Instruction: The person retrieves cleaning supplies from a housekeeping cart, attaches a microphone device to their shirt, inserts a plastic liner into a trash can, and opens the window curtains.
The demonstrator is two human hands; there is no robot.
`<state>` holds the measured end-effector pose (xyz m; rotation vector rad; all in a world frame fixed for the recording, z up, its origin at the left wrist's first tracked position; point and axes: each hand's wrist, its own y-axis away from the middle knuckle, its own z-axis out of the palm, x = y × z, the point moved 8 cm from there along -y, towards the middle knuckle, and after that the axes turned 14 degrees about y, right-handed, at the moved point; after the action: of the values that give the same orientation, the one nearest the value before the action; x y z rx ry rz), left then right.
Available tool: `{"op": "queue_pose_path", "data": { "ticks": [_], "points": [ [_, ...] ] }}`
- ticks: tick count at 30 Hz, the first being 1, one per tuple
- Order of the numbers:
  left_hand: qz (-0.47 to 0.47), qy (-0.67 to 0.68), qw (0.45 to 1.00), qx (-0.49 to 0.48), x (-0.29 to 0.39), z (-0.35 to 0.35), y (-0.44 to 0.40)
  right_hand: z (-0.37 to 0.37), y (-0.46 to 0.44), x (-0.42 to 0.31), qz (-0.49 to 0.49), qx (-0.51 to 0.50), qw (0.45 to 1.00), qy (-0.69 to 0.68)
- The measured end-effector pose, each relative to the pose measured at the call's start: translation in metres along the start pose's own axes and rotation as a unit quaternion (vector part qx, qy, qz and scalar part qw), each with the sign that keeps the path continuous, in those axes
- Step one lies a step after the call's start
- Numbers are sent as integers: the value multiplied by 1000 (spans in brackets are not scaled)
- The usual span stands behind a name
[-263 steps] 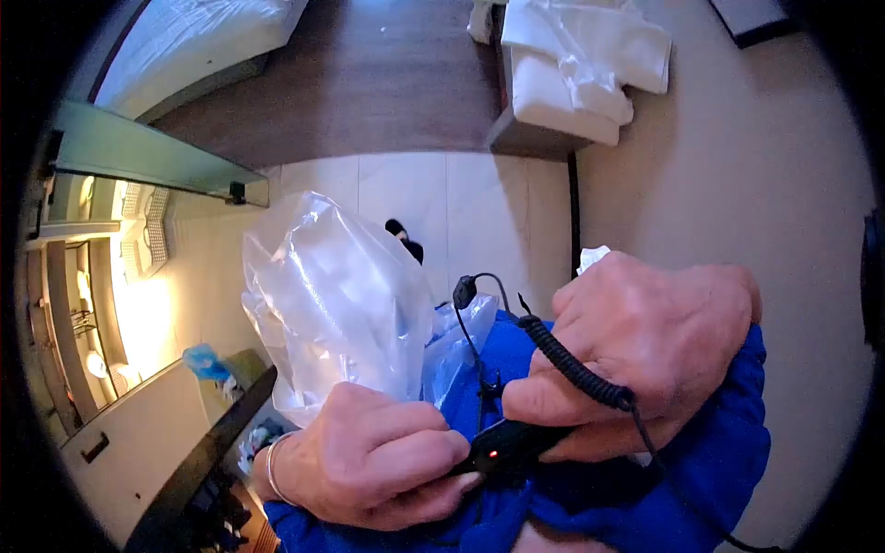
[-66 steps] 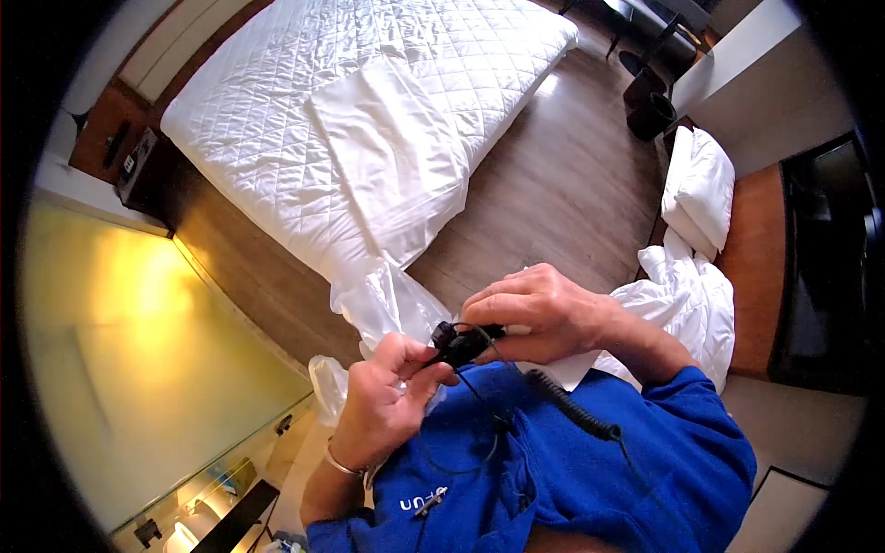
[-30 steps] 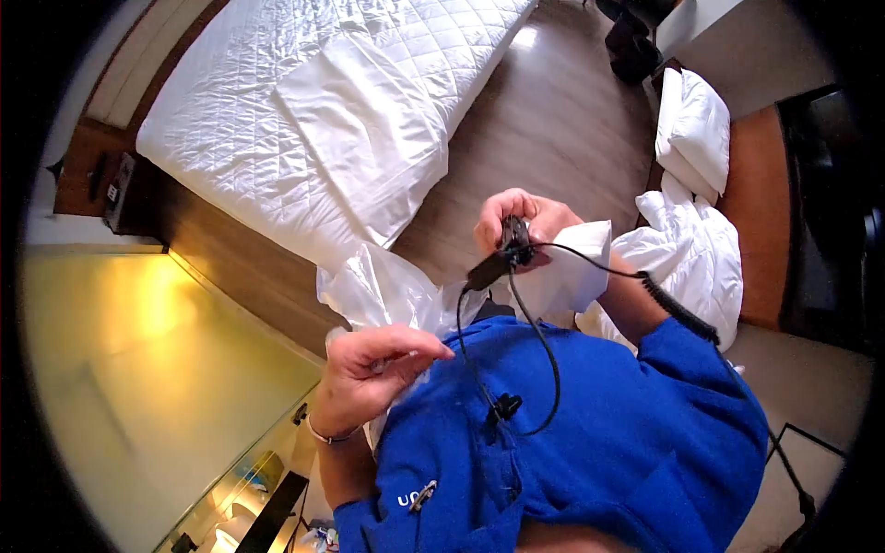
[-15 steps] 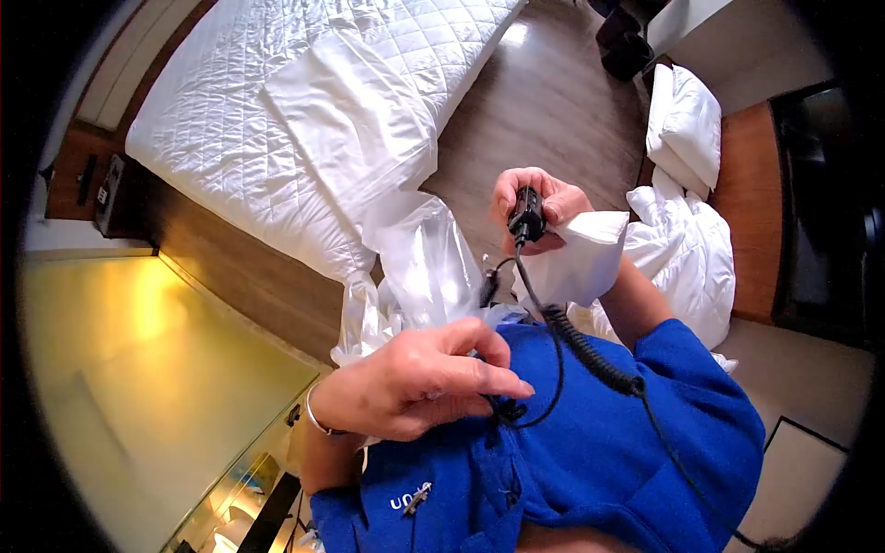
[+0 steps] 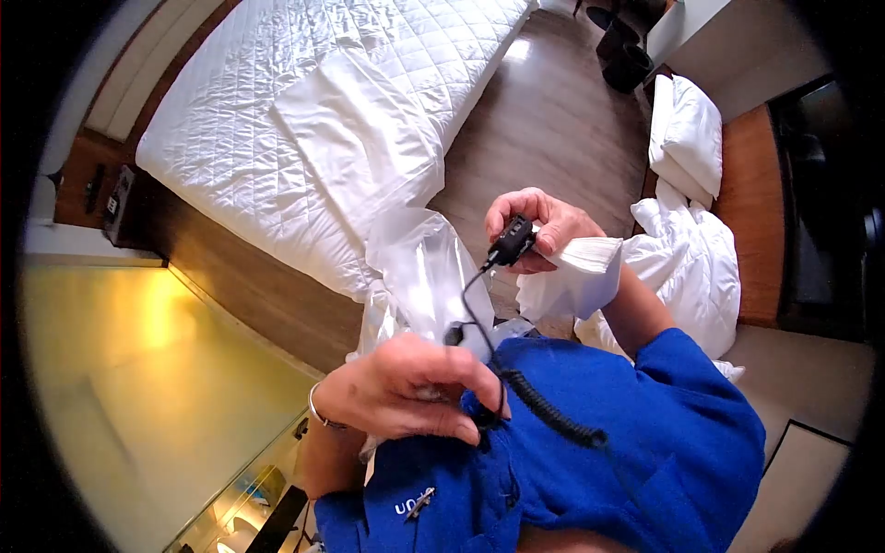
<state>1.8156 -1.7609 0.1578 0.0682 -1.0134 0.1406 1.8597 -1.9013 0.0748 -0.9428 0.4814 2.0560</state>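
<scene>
In my right hand (image 5: pixel 544 226) is a small black handset (image 5: pixel 512 241) with buttons, gripped between thumb and fingers. A thin cord runs down from it to a black coiled cable (image 5: pixel 553 407). A white stack of thin folded sheets (image 5: pixel 590 256) hangs at the same hand's palm and wrist. My left hand (image 5: pixel 410 387), with a bracelet at the wrist, is closed at the front of the blue shirt (image 5: pixel 599 369). Its thumb and forefinger pinch a black cable (image 5: pixel 502 392) near a small dark part. A clear plastic bag (image 5: pixel 419 267) sits just beyond the left hand.
A bed with a white quilted cover (image 5: pixel 230 138) and a folded white sheet (image 5: pixel 359 129) stands ahead on the left. White pillows (image 5: pixel 687 138) and a bunched duvet (image 5: pixel 687 258) lie on the right. Black bins (image 5: pixel 627 66) stand at the back, and a glass panel (image 5: pixel 138 396) is at the left.
My right hand has tilted the handset and moved slightly left. The coiled cable has swung left and down. My left hand's fingers have closed in at the shirt front.
</scene>
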Motion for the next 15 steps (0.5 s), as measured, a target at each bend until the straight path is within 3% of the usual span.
{"op": "queue_pose_path", "data": {
  "ticks": [8,15],
  "points": [
    [106,239,965,27,0,-8,-3,13,-7,-17,6,7,999,41],
    [140,142,975,94,11,-19,3,11,-14,-38,-30,34,996,80]
  ]
}}
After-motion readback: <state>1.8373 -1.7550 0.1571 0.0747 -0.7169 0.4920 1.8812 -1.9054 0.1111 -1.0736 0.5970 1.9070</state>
